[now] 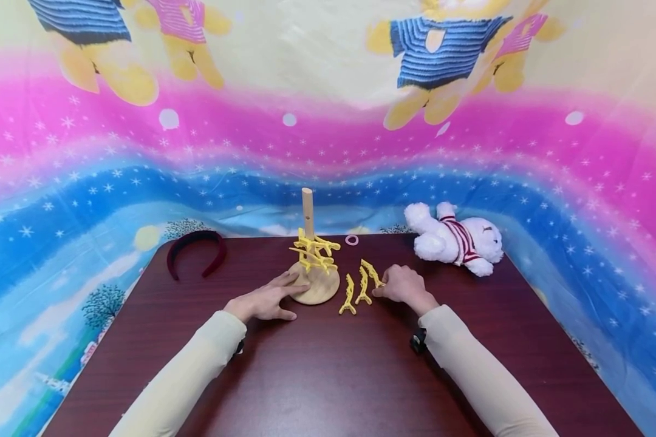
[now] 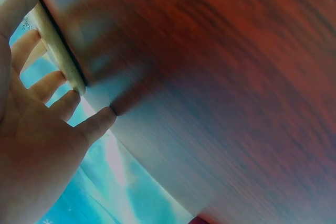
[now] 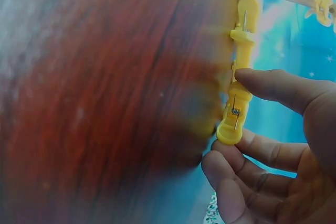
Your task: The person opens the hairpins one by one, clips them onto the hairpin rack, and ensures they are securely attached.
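The widest item recorded is a printed backdrop (image 1: 328, 139), by which the far edge and both sides of the table (image 1: 328, 376) are surrounded. The table is finished in dark red-brown with visible grain. Pale sleeves are worn on both arms, and a black item (image 1: 417, 341) is noted at the right wrist.

A white plush bear (image 1: 466, 243) in a red-striped top is found lying on its side near the far right corner. A wooden stand (image 1: 308, 209) is found upright toward the far edge, with a round base; yellow clips (image 1: 326, 245) are carried around its post. A dark red headband (image 1: 174, 254) is placed at the far left, well apart from the stand.

The left hand (image 1: 262, 300) is observed with fingers extended and spread; the left side of the base is touched by several of them. The right hand (image 1: 406, 284) is observed with fingers curled, the near end of a loose yellow clip (image 1: 373, 274) being pinched between thumb and fingers. That clip is located between the hand and two other loose clips (image 1: 363, 285), set side by side, right of the base. A small pink ring (image 1: 351, 244) is seen beyond them, near the far edge.
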A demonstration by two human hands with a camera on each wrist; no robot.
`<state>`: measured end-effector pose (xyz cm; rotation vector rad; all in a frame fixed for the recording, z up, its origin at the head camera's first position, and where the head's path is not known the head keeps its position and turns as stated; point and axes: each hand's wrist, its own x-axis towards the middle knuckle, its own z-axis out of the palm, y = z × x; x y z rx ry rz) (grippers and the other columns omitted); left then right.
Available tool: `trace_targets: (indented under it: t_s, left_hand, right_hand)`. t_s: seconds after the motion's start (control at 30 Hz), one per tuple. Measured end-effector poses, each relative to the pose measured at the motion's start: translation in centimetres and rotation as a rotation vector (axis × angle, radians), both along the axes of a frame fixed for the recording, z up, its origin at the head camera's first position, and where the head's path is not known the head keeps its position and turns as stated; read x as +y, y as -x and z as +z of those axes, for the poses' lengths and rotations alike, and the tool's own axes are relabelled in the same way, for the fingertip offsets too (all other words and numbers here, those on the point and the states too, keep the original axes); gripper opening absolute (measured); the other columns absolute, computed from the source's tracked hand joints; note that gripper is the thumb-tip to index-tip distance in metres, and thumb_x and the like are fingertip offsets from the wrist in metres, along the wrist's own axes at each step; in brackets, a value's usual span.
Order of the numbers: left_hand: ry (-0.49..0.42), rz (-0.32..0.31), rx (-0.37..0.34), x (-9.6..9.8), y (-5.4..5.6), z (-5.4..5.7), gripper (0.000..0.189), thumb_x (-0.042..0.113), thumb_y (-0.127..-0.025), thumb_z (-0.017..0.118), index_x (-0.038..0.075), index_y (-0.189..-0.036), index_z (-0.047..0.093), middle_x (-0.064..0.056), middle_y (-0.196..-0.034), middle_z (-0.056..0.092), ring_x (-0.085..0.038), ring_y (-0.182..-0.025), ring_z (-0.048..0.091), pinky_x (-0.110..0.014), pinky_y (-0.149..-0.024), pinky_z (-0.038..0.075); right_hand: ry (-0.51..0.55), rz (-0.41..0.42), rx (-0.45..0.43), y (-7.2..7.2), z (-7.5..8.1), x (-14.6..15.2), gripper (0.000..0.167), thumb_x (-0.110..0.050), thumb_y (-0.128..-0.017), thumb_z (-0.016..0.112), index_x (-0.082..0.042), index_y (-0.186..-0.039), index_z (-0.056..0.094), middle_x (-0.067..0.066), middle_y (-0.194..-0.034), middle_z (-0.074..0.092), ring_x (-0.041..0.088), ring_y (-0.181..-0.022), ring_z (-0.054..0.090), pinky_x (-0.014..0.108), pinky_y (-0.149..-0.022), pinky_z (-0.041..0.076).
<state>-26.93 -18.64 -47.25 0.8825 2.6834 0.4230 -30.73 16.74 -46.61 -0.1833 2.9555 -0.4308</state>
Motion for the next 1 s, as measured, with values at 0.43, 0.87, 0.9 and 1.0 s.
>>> trace_targets:
  t_s: [0.43,0.87,0.9,1.0]
  left_hand:
    - [-0.002,-0.003,-0.003,0.0,0.1,-0.1,0.074,0.037,-0.092,0.071,0.027,-0.156,0.036,-0.013,-0.169,0.01,-0.036,-0.157,0.007,-0.056,-0.12,0.026]
    - [-0.001,0.003,-0.002,-0.1,0.1,-0.1,0.075,0.037,-0.092,0.072,0.028,-0.156,0.036,-0.013,-0.169,0.011,-0.037,-0.156,0.008,-0.056,-0.12,0.026]
    - [-0.001,0.003,-0.003,-0.1,0.1,-0.1,0.075,0.037,-0.092,0.072,0.028,-0.156,0.036,-0.013,-0.169,0.011,-0.037,-0.156,0.008,-0.056,-0.12,0.026]
    - [-0.006,0.0,-0.001,-0.1,0.1,-0.1,0.075,0.037,-0.091,0.072,0.027,-0.156,0.036,-0.014,-0.169,0.012,-0.038,-0.156,0.009,-0.057,-0.12,0.026]
  right_hand:
    - [0.059,-0.013,0.025,0.2,0.5,1.5,0.033,-0.05,-0.08,0.077,-0.021,-0.095,0.074,0.003,-0.1,0.071,0.026,-0.085,0.063,0.043,-0.066,0.049]
    - [0.133,0.016,0.165,-0.6,2.9,1.6,0.035,-0.048,-0.085,0.073,-0.019,-0.105,0.077,0.004,-0.101,0.075,0.029,-0.09,0.067,0.046,-0.071,0.052]
    - [0.138,0.022,0.174,-0.7,3.2,1.5,0.036,-0.048,-0.085,0.073,-0.019,-0.106,0.077,0.005,-0.102,0.075,0.029,-0.091,0.067,0.047,-0.072,0.052]
    - [0.157,0.038,0.206,-1.0,4.0,1.3,0.038,-0.048,-0.085,0.073,-0.018,-0.107,0.077,0.005,-0.101,0.076,0.028,-0.091,0.067,0.047,-0.074,0.051]
